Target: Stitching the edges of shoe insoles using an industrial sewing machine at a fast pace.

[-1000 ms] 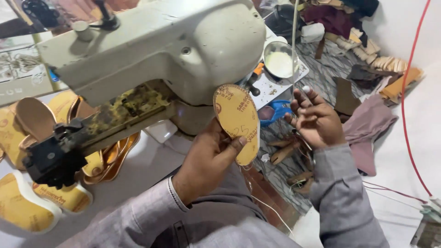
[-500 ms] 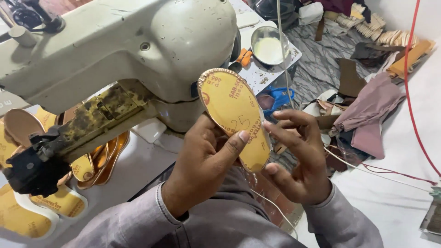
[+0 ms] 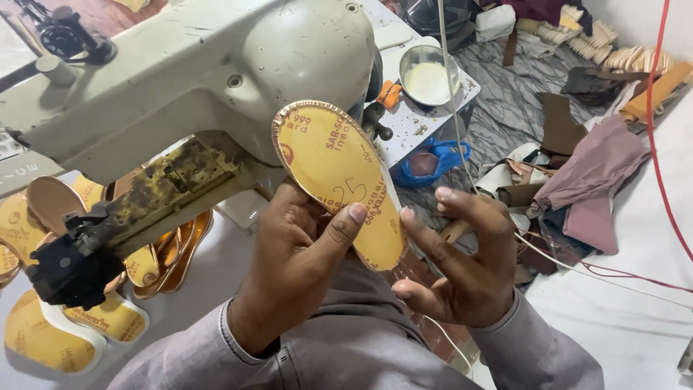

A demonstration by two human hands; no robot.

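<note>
My left hand (image 3: 299, 263) grips a yellow shoe insole (image 3: 336, 177) with a shiny copper-coloured edge, thumb pressed on its lower face, and holds it upright in front of a cream sewing machine (image 3: 180, 79). My right hand (image 3: 458, 263) is beside the insole's lower end with fingers spread, the index fingertip close to or touching its edge. Printed markings cover the insole's face. Both grey sleeves show at the bottom.
More yellow insoles (image 3: 50, 339) and copper-edged pieces (image 3: 170, 253) lie under the machine's dark needle arm (image 3: 68, 267) at left. A metal bowl of pale liquid (image 3: 429, 76) sits on a small table. Fabric scraps (image 3: 595, 173), a blue bag (image 3: 433, 162) and a red cord (image 3: 657, 123) lie at right.
The left hand has raised the insole closer to the camera. The right hand came in from the right side to the insole's lower end and its fingers have spread.
</note>
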